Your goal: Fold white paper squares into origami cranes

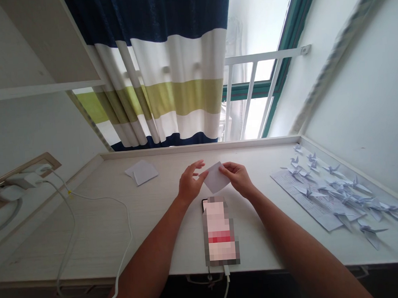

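Txt on sheet (321, 214) illegible; R hand (237, 176) pinches white paper square (216, 179); L hand (189, 181) loose, fingers spread, thumb at paper's edge.

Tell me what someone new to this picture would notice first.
Probably the flock of folded white paper cranes scattered along the right side of the pale wooden desk. Next might come the navy, white and lime-green striped fabric curtain hanging beyond the desk's far edge. Near the middle, the right hand pinches a small white square of paper, with the left hand at its other side.
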Motion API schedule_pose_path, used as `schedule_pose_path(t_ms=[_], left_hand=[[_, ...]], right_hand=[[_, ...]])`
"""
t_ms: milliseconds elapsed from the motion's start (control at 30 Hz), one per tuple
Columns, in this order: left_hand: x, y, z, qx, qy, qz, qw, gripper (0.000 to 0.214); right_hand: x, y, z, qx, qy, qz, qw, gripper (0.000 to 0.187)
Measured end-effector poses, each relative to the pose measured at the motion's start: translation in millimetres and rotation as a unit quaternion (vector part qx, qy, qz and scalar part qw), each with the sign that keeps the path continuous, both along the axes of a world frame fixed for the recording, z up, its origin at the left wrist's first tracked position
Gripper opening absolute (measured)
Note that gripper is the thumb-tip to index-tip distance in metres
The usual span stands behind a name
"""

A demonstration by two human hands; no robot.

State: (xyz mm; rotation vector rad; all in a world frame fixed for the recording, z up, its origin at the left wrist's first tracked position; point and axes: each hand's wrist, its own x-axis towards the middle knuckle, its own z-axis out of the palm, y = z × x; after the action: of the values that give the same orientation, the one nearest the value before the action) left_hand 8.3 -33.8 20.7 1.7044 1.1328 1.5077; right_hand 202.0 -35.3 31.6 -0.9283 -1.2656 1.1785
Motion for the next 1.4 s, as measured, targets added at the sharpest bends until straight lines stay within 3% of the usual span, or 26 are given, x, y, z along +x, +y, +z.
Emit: schedule_pose_path(t_ms=[133,333,433,600,767,900,1067,1233,1400], left_hand=[[3,-9,7.5,0.082,0.088,-0.019,0.993,0.033],[3,-9,5.4,0.072,0.124,-0.03,0.989,0.027],[3,-10,4.0,0.013,0.091,-0.042,0.995,0.034],[5,-13,8.6,-0.142,-0.069,-0.143,0.977,0.039],[4,-16,17.2,-0.187,-0.132,-0.198,0.953,0.033],[4,-18,17.9,-0.227,-0.16,-0.213,0.937,0.032],[8,-16,14.3,-0.189,-0.181,-0.179,0.948,0.048],[9,-12,8.9,-0.122,-0.153,-0.124,0.973,0.041],[7,-10,2.9,-0.101,-0.117,-0.14,0.978,0.031]], right_hand=[[-7,-7,3.1,0.027,-0.05,-0.013,0.998,0.037],[-10,-10,3.9,0.047,-0.062,0.001,0.997,0.036],[-7,-7,2.7,0.037,-0.053,0.007,0.998,0.033],[1,-8,10.4,0.002,-0.036,0.023,0.999,0.032],[8,-11,19.5,-0.039,-0.008,0.062,0.997,0.034],[7,-9,16.5,-0.051,0.016,0.065,0.996,0.034],[3,-4,10.5,-0.028,0.042,-0.032,0.998,0.038],[5,-6,13.4,-0.013,0.045,0.039,0.998,0.043],[7,-6,14.4,0.016,0.013,0.076,0.997,0.036]])
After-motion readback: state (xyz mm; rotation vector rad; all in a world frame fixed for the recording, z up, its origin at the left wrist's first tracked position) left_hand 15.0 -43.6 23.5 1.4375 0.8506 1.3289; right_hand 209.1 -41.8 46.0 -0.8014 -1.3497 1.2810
